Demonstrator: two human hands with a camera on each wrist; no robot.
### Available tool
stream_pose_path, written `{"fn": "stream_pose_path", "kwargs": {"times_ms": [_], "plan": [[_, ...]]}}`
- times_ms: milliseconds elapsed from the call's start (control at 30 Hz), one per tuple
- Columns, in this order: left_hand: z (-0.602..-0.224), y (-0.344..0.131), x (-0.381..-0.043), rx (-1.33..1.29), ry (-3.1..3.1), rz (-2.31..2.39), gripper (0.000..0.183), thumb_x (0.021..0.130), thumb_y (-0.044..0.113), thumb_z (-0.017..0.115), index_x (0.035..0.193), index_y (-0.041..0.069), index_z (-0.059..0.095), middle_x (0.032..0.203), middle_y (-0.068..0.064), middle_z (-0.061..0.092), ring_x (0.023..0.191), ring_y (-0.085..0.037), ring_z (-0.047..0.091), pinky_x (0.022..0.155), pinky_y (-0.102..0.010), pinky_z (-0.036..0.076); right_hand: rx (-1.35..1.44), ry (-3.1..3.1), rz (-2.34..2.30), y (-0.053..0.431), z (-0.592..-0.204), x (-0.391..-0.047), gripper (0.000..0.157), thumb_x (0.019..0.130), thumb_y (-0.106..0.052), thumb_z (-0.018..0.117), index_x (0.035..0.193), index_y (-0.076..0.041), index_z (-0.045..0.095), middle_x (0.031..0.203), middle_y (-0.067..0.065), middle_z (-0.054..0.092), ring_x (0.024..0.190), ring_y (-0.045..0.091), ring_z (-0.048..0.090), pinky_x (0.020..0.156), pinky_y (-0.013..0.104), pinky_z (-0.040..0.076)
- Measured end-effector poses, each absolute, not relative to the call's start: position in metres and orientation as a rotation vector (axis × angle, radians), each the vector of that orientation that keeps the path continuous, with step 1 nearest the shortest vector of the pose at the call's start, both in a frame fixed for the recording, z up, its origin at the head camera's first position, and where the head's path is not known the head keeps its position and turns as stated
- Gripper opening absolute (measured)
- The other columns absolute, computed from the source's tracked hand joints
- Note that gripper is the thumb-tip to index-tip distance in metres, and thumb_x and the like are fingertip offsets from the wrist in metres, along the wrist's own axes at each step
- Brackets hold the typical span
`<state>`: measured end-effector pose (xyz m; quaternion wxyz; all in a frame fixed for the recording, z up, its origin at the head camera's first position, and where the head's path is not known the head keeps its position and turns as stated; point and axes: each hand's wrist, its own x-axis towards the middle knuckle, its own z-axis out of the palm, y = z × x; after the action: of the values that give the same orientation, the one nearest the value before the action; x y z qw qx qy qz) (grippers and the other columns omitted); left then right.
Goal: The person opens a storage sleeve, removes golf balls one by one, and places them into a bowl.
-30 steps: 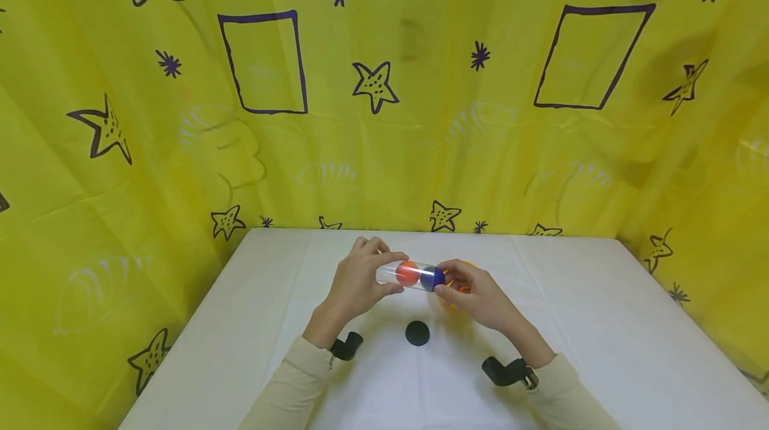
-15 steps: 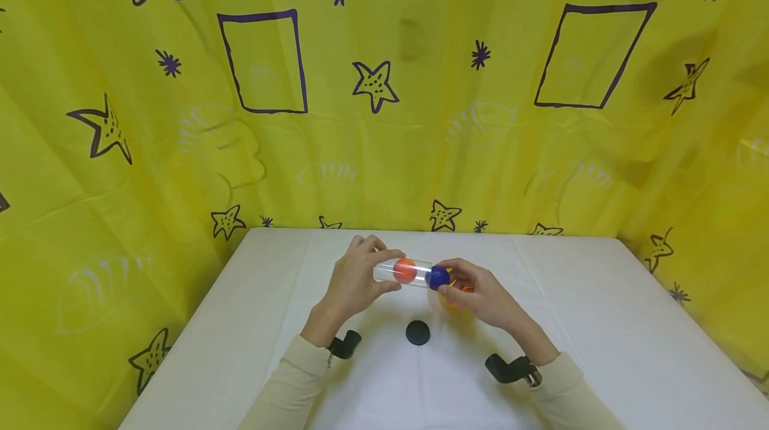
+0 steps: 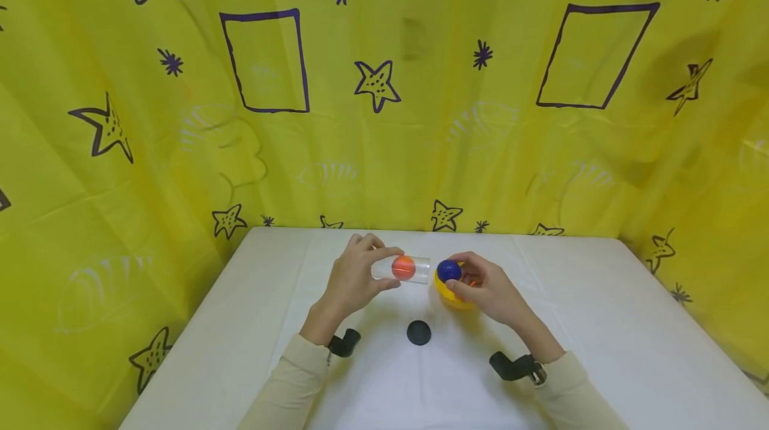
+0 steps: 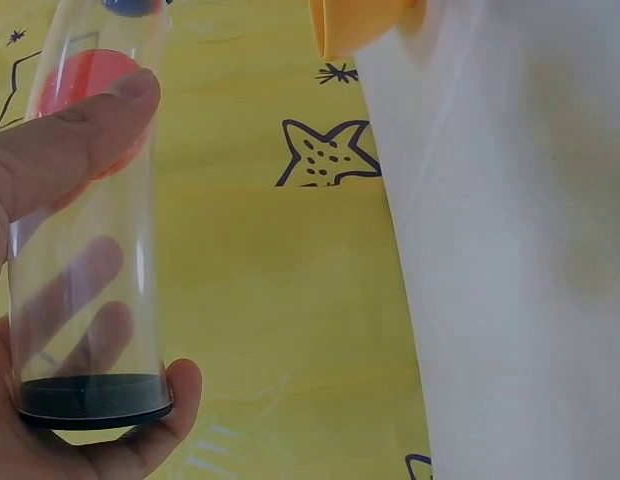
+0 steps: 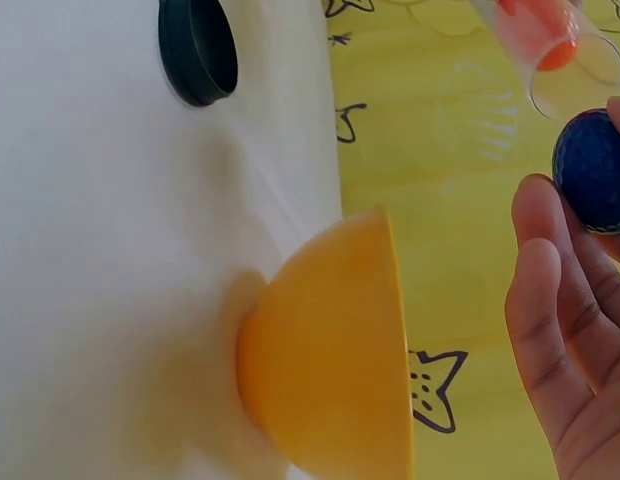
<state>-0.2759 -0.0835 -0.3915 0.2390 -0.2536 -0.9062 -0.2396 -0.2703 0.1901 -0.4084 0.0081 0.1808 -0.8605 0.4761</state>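
My left hand (image 3: pixel 348 280) grips a clear plastic tube (image 3: pixel 423 270), lying nearly level above the table. An orange-red ball (image 3: pixel 403 268) sits inside it. In the left wrist view a dark cap (image 4: pixel 95 398) closes the tube's palm-side end, with a finger curled at it. The other end is uncapped, its round rim showing in the right wrist view. Just outside that rim, my right hand (image 3: pixel 492 290) pinches a dimpled blue golf ball (image 5: pixel 593 170) between thumb and fingers. Beneath this hand stands a yellow-orange bowl (image 5: pixel 330 350), its inside partly hidden by the hand.
A loose dark round cap (image 3: pixel 418 332) lies on the white table (image 3: pixel 210 350), nearer to me than the bowl. Behind the table's far edge hangs a yellow curtain (image 3: pixel 336 143) with printed stars. Each wrist wears a black camera mount.
The blue golf ball has come out of the tube's uncapped end, drawn to the right by my right hand, and is now over the bowl. The left hand with the tube shifted slightly left.
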Motion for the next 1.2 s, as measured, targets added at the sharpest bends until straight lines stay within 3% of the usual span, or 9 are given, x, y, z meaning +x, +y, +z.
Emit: {"fn": "stream_pose_path", "kwargs": {"times_ms": [400,733,1200], "plan": [[-0.393,-0.085,-0.277,-0.693,-2.466,-0.690,0.048,0.067,0.032,0.088,0.112,0.029,0.072,0.100,0.004,0.059,0.095,-0.015,0.046,0.059,-0.021,0.041,0.402,-2.643,1.334,0.213,-0.406,-0.280,0.044,0.088,-0.038,0.069,0.124,-0.017,0.056,0.089,0.008,0.064,0.077,0.020,0.055,0.058,0.024,0.047],[-0.393,-0.085,-0.277,-0.681,-2.485,-0.663,0.048,0.068,0.036,0.087,0.113,0.030,0.071,0.102,0.005,0.059,0.096,-0.014,0.046,0.059,-0.019,0.041,0.272,-2.693,1.255,0.223,-0.413,-0.287,0.053,0.087,-0.045,0.067,0.129,-0.017,0.054,0.099,0.012,0.061,0.082,0.023,0.054,0.062,0.024,0.048],[-0.393,-0.085,-0.277,-0.687,-2.471,-0.675,0.049,0.067,0.036,0.087,0.113,0.030,0.071,0.101,0.005,0.059,0.095,-0.014,0.045,0.060,-0.020,0.041,0.187,-2.732,1.208,0.236,-0.427,-0.296,0.057,0.085,-0.052,0.067,0.129,-0.017,0.055,0.099,0.011,0.059,0.084,0.024,0.051,0.063,0.024,0.047]]}}
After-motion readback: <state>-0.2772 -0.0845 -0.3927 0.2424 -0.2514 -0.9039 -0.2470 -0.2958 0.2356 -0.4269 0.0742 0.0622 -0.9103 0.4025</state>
